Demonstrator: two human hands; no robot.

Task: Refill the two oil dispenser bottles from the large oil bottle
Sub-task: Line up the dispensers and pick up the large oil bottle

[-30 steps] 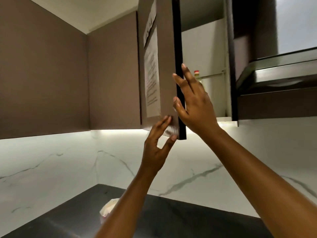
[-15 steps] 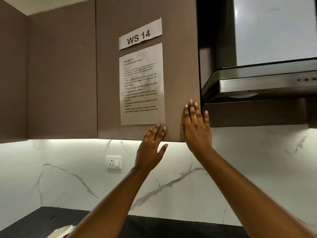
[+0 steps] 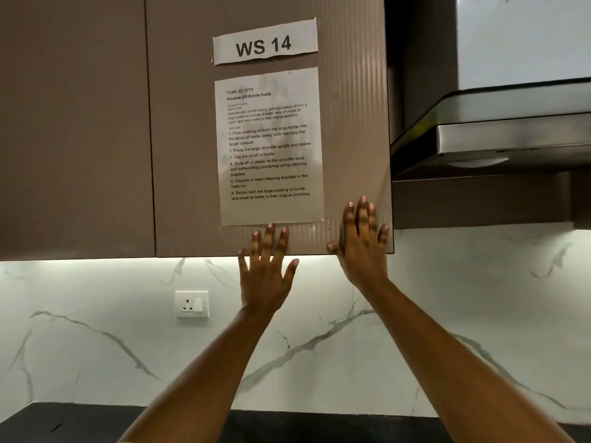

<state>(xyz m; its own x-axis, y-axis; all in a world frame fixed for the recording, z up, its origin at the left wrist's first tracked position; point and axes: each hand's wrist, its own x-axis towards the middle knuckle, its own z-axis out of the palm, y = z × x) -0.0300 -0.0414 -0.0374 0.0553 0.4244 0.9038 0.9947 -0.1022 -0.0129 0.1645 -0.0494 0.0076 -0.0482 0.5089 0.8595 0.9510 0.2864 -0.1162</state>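
Both hands are lying flat and spread against the lower part of a brown cabinet door [image 3: 351,123], holding nothing. The left hand [image 3: 267,276] is resting with its fingertips just under the bottom edge of a printed instruction sheet [image 3: 270,148], palm partly below the door's lower edge. The right hand [image 3: 363,241] is pressing nearer the door's right edge, close beside the range hood [image 3: 499,135]. Fingers on both are wide apart, not curled round any handle or lip.

None of the oil bottles is showing anywhere: not the large one, not the two dispensers. A strip of dark desk [image 3: 64,423] is running along the bottom of the view and no bottle is showing on it. The door is sitting flush with its neighbour, so whatever is behind it is hidden.

Judging from this, any bottles to be found would lie behind that door, above and ahead of the hands, or down on the desk out of view. I cannot tell which. If the cupboard is the place, the right hand is the nearer to the free edge by the hood. It would need to hook that edge and swing it outward, while the left clears the door's path.

A sign reading WS 14 [image 3: 265,43] is sitting above the sheet, and a wall socket [image 3: 192,303] is showing on the marble backsplash below.
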